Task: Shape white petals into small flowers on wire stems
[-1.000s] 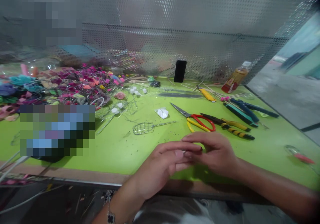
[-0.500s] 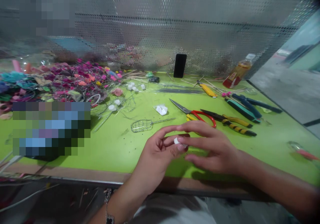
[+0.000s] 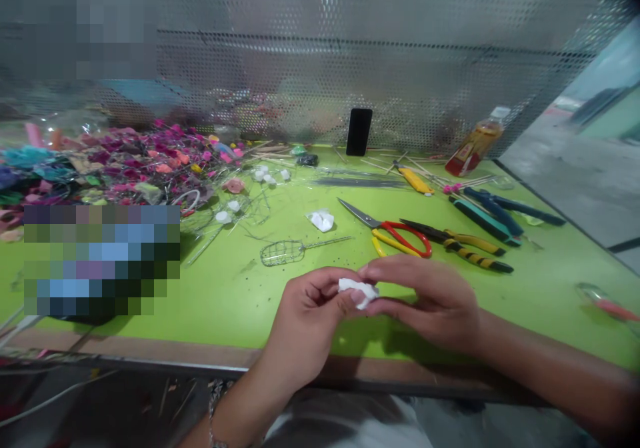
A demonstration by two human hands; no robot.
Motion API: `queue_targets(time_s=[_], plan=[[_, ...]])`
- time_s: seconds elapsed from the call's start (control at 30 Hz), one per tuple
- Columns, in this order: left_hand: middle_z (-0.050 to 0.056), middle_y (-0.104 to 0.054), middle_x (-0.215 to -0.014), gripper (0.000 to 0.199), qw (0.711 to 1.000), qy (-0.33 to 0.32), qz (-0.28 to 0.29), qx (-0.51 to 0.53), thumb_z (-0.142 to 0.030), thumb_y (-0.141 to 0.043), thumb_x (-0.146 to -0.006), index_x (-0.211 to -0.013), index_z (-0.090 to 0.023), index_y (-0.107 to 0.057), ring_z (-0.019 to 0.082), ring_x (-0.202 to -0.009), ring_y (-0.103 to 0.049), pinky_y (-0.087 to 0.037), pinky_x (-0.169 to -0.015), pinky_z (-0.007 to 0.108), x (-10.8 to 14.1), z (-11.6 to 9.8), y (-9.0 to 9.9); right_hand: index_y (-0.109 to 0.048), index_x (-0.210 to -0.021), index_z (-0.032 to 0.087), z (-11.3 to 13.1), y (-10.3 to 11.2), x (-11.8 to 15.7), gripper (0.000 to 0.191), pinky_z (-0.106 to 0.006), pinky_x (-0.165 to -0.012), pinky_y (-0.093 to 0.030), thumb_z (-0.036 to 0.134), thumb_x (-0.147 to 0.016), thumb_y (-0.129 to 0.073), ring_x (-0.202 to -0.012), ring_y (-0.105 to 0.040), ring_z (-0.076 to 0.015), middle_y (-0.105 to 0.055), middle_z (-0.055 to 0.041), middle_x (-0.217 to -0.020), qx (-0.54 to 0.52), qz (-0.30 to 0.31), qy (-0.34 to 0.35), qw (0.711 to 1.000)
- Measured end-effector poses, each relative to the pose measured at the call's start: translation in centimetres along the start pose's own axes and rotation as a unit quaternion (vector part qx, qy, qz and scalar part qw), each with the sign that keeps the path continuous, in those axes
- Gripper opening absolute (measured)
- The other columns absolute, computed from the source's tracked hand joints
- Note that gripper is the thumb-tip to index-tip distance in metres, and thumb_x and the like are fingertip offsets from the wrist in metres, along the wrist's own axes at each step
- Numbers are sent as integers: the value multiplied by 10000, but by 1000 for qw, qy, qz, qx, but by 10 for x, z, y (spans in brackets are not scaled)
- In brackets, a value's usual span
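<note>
Wider now, white scrap (image 3: 358, 293) bridges left hand (image 3: 311, 321) and right hand (image 3: 425, 301) below scissors (image 3: 395, 238).

A dark bracelet (image 3: 214, 411) rings the bare left wrist (image 3: 237, 408), above a pale shirt (image 3: 340, 428)

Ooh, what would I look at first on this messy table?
The big heap of pink and purple craft flowers grabs you first, at the left of the bright green table. Next come the red and yellow scissors at the right. In front, the left hand and right hand pinch a white scrap.
</note>
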State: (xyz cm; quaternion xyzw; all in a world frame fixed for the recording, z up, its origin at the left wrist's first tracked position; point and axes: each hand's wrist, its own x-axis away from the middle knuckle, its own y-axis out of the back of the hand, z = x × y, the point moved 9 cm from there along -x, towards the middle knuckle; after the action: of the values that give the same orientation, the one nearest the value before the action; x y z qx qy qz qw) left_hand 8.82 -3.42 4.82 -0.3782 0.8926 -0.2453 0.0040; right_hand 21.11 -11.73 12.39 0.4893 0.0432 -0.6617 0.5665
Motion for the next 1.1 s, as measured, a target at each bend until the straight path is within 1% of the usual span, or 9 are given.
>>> queue_targets(time_s=[0.17, 0.3, 0.43, 0.53, 0.67, 0.73, 0.87, 0.97, 1.1], plan=[[42, -852, -1134, 292, 995, 33, 58, 78, -235, -924, -868, -1156, -245, -872, 162, -1052, -770, -594, -1010, 278, 1, 12, -12, -773, -1318, 292, 6, 0, -1, 317, -436, -942, -662, 176, -1025, -745, -1022, -799, -243, -832, -97, -1186, 85, 9, 52, 995], [5, -833, -931, 330, 993, 20, 86, 73, -138, -1030, -691, -962, -194, -852, 112, -837, -754, -587, -795, 184, 0, 9, -17, -707, -1441, 316, 7, -2, 2, 416, -464, -973, -643, 268, -1030, -748, -1076, -772, -265, -798, -106, -1247, 56, 11, 57, 997], [41, -846, -927, 174, 996, 19, 58, 61, -240, -949, -846, -942, -161, -828, 125, -777, -795, -625, -785, 220, 0, 8, -8, -692, -1480, 325, -11, 11, 9, 474, -512, -1027, -618, 390, -1012, -738, -1193, -719, -324, -722, -124, -1336, -13, -32, -20, 999], [39, -827, -819, 198, 995, 35, 59, 69, -325, -892, -912, -968, -154, -808, 140, -667, -794, -634, -693, 233, 3, 11, -5, -703, -1469, 314, -18, 14, 13, 444, -524, -1065, -588, 339, -1028, -664, -1214, -694, -328, -695, -116, -1358, -30, -22, -46, 998], [-25, -682, -575, 291, 995, 44, 80, 27, -447, -785, -992, -935, -161, -785, 106, -387, -624, -455, -408, 185, 7, 14, -7, -718, -1438, 300, -17, 11, 10, 433, -500, -1021, -602, 304, -1007, -674, -1142, -719, -314, -716, -109, -1293, -21, 3, -40, 999], [-44, -618, -529, 327, 996, 42, 83, 10, -482, -746, -1014, -936, -168, -792, 85, -334, -529, -368, -360, 183, 8, 15, -7, -722, -1426, 295, -17, 9, 8, 420, -489, -1003, -613, 308, -1009, -672, -1129, -728, -312, -729, -112, -1272, -13, 8, -37, 999], [-11, -656, -703, 225, 995, 21, 60, 73, -370, -820, -951, -1021, -157, -845, 62, -563, -570, -443, -541, 165, 5, 10, -3, -708, -1442, 283, -17, 5, 6, 430, -458, -1017, -613, 283, -1015, -669, -1165, -718, -299, -726, -114, -1293, -13, 29, -37, 999], [21, -692, -845, 356, 980, 58, 94, 168, -315, -885, -811, -1115, -138, -834, 96, -684, -617, -513, -651, 205, 5, 12, -12, -699, -1450, 273, -18, 2, 7, 438, -436, -1036, -604, 263, -1013, -671, -1191, -702, -287, -718, -111, -1302, -26, 43, -37, 998], [5, -717, -879, 284, 985, 47, 112, 121, -278, -923, -842, -1023, -155, -741, 106, -673, -689, -580, -668, 229, 4, 11, -16, -701, -1449, 255, -21, 2, 9, 448, -406, -1082, -578, 247, -1001, -696, -1227, -692, -272, -694, -110, -1348, -27, 48, -43, 998]])
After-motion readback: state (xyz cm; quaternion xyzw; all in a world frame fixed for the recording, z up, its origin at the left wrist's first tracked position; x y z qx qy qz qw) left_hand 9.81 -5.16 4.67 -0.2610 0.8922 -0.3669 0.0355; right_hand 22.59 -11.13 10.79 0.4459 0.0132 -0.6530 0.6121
